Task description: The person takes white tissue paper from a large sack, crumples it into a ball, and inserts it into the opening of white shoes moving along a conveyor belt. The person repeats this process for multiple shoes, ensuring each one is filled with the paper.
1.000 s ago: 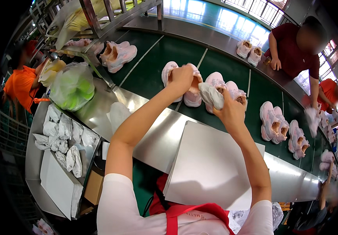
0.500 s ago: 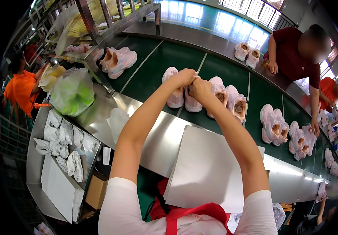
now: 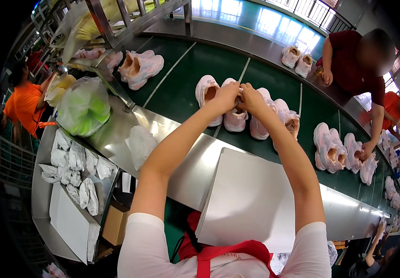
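Both my hands meet over a pale pink-and-white sneaker (image 3: 235, 122) on the green conveyor belt (image 3: 176, 99). My left hand (image 3: 226, 96) is closed, its fingers bent at the shoe's upper. Against it, my right hand (image 3: 252, 99) pinches at the same spot near the shoe opening. What lies between the fingers is mostly hidden; a small whitish bit shows there. The matching sneaker (image 3: 204, 85) stands just left of my left hand. Beneath and beyond my right forearm is another pair, with one sneaker (image 3: 259, 128) nearer my hand and the other sneaker (image 3: 281, 107) farther right.
A stack of white paper sheets (image 3: 251, 199) lies on the metal ledge before me. At left, a metal bin (image 3: 42, 213) holds wrapped white bundles, near a plastic bag (image 3: 85, 109) with bright green contents. Across the belt, a co-worker's hand (image 3: 368, 150) touches sneakers.
My hands have shifted right and lower over the sneaker, the right hand now beside the left. The shoes appear slightly farther right. The co-worker's nearby sneakers now sit farther apart.
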{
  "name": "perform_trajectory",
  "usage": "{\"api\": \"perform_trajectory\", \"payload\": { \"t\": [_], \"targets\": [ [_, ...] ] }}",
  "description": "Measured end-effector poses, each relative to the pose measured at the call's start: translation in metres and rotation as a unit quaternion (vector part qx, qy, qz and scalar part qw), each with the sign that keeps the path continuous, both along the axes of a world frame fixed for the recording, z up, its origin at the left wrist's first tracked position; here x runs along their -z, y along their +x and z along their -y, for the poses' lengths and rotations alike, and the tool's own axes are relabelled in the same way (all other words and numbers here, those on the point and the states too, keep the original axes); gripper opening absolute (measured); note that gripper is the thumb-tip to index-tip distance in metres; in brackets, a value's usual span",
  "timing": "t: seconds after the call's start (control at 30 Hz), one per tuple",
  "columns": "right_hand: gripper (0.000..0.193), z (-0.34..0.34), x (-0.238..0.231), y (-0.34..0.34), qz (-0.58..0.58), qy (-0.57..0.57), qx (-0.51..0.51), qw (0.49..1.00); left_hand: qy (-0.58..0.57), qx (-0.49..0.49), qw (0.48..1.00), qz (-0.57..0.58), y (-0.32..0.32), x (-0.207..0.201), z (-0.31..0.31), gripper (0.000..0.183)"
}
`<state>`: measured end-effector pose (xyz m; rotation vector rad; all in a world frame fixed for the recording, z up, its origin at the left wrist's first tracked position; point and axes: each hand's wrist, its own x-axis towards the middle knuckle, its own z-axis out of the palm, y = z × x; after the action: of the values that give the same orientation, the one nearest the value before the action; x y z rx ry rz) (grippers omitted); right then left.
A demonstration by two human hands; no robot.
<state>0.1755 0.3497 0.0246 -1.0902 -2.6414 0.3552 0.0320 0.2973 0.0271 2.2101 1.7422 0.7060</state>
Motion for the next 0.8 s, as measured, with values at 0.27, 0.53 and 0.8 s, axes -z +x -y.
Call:
{"api": "perform_trajectory", "payload": {
  "t": [0.27,0.53,0.8],
  "targets": [
    [0.041,-0.031,0.065,0.005,-0.003,0.104,0.103,0.989,0.117,-0.081,0.986,0.083,0.038,0.011,-0.017,0.011],
    [0.054,0.047,-0.019,0.026,-0.134,0.082,0.034,0.987,0.145,-0.152,0.977,0.021,0.016,-0.033,0.082,0.059],
    [0.039,0.181,-0.05,0.037,-0.151,-0.082,-0.083,0.982,-0.104,-0.561,0.821,-0.011,-0.113,0.015,0.259,0.095]
  ]
}}
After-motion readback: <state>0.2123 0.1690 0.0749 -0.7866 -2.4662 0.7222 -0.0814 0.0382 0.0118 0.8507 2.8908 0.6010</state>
